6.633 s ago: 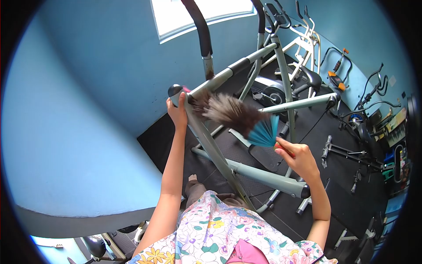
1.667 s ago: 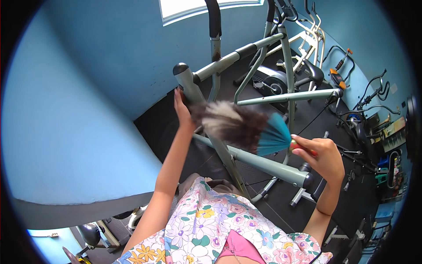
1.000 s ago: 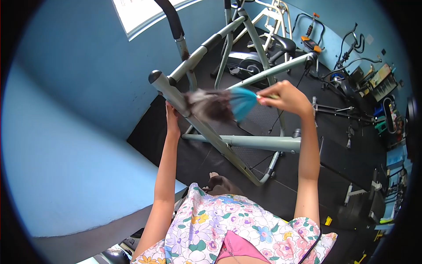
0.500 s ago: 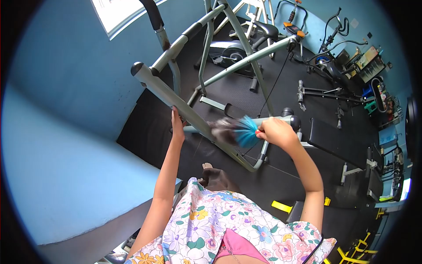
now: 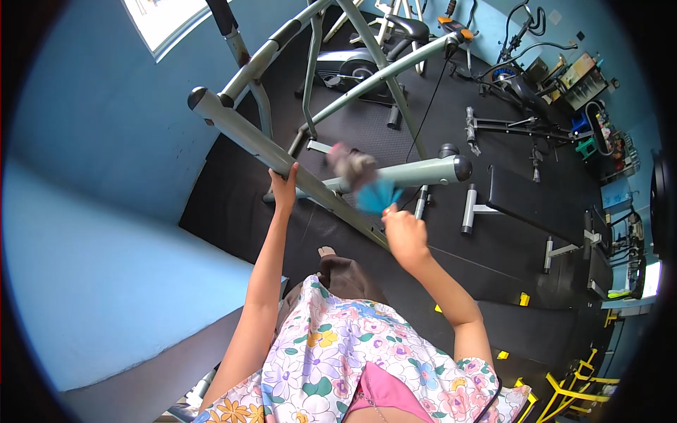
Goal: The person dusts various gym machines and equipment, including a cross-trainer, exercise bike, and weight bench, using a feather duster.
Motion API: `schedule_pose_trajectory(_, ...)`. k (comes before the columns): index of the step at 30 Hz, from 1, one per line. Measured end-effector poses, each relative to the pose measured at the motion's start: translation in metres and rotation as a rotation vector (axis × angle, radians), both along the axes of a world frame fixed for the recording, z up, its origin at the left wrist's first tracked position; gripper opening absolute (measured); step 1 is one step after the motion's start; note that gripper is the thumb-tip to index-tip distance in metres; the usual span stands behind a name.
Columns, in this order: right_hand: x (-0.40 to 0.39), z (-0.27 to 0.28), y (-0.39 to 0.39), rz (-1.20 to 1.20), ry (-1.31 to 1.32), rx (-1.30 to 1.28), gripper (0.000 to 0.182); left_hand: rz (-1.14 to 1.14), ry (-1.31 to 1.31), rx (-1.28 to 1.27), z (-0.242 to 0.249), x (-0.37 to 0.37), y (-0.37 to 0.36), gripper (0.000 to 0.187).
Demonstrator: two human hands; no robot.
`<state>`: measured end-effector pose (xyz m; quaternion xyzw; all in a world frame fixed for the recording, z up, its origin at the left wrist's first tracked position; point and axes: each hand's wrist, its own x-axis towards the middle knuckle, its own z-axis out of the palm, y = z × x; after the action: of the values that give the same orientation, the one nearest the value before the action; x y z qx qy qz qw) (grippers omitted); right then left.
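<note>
My right hand [image 5: 406, 238] is closed round the handle end of a feather duster [image 5: 379, 195] with bright blue and greyish-brown fibres. The duster's far end is blurred by motion and hangs over the exercise machine's frame. My left hand [image 5: 283, 189] grips the slanted grey-green metal tube [image 5: 243, 137] of that machine, with fingers showing over its upper side. A thicker horizontal tube [image 5: 423, 171] with a black end cap lies just beyond the duster.
A blue wall and ledge [image 5: 134, 275] run along my left. Beyond the frame stands an exercise bike [image 5: 352, 70]. To the right are a black padded bench [image 5: 536, 211], other gym machines and a yellow metal rack [image 5: 575, 391]. Black matting covers the floor.
My right hand and the duster have swung left, with the duster's tip now pointing up and away. My left hand has moved slightly up, its fingers now over the tube. The view has shifted a little.
</note>
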<state>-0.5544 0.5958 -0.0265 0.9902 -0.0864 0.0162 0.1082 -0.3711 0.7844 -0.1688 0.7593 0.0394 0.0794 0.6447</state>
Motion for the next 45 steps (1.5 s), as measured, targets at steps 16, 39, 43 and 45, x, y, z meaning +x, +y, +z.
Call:
schedule_pose_trajectory(16,-0.048,0.0,-0.029,-0.065,0.106,0.445,0.029,-0.003,-0.003,0.016,-0.015,0.007,0.003,0.056)
schedule_pose_trajectory(39,-0.22,-0.067,-0.019,-0.398,-0.744,0.6,0.031,0.077,0.039,-0.22,-0.003,-0.009,-0.02,0.059)
schedule_pose_trajectory(43,-0.225,-0.08,-0.022,-0.371,-0.527,0.578,0.032,0.494,-0.262,0.386,-0.006,-0.027,-0.064,0.063)
schedule_pose_trajectory(45,-0.225,-0.08,-0.031,-0.344,-0.631,0.573,0.032,0.447,-0.336,0.417,0.007,-0.048,-0.093,0.06)
